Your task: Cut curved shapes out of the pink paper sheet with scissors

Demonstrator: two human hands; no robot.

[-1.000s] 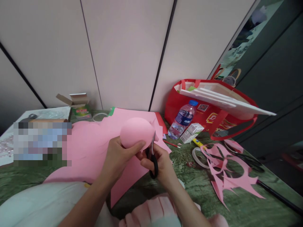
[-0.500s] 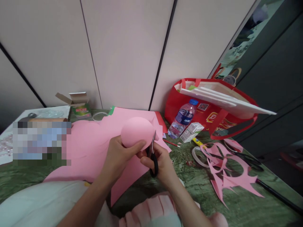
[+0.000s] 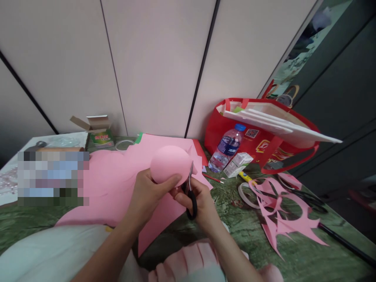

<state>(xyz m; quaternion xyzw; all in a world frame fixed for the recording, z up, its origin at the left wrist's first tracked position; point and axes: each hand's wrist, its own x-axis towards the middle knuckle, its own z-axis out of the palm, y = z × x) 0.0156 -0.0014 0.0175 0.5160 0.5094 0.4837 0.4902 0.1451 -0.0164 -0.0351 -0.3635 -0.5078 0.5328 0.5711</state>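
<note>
My left hand point(image 3: 155, 188) is closed on a rounded piece of pink paper point(image 3: 169, 164), thumb on top and fingers hidden beneath. In my right hand point(image 3: 201, 201) are black-handled scissors point(image 3: 192, 199), their blades at the right edge of the piece. A small pointed strip of pink curls off that edge beside the blade tips. Under both hands lie larger pink sheets point(image 3: 111, 188), some with curved outlines, spread over the green table point(image 3: 226, 211).
At the back right stand a red bag point(image 3: 211, 125) holding white boards, a water bottle point(image 3: 226, 149) and a small carton point(image 3: 238, 163). Pink offcuts point(image 3: 282, 225), a tape roll point(image 3: 246, 196) and a red pencil point(image 3: 213, 178) lie right. An opened box point(image 3: 101, 137) sits back left.
Hardly anything differs. The scissor blades look slightly closer together at the paper's right edge, while my left hand keeps its hold.
</note>
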